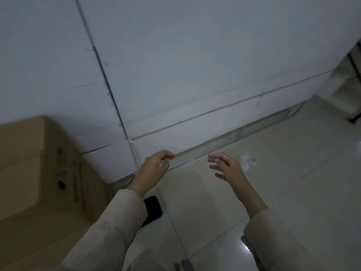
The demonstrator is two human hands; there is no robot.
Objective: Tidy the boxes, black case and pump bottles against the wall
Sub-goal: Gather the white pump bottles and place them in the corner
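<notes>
Head | both hands' fingers (pixel 214 159) spread, empty | cardboard box (pixel 39 173) far left of them

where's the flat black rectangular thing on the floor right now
In the head view the flat black rectangular object lies on the pale tiled floor at lower centre-left, partly hidden under the left sleeve, just right of the brown cardboard box.

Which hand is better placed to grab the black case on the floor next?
Left, probably. The black case lies beside the left sleeve, below the left hand; the right hand hovers farther off. Both are empty.
</notes>
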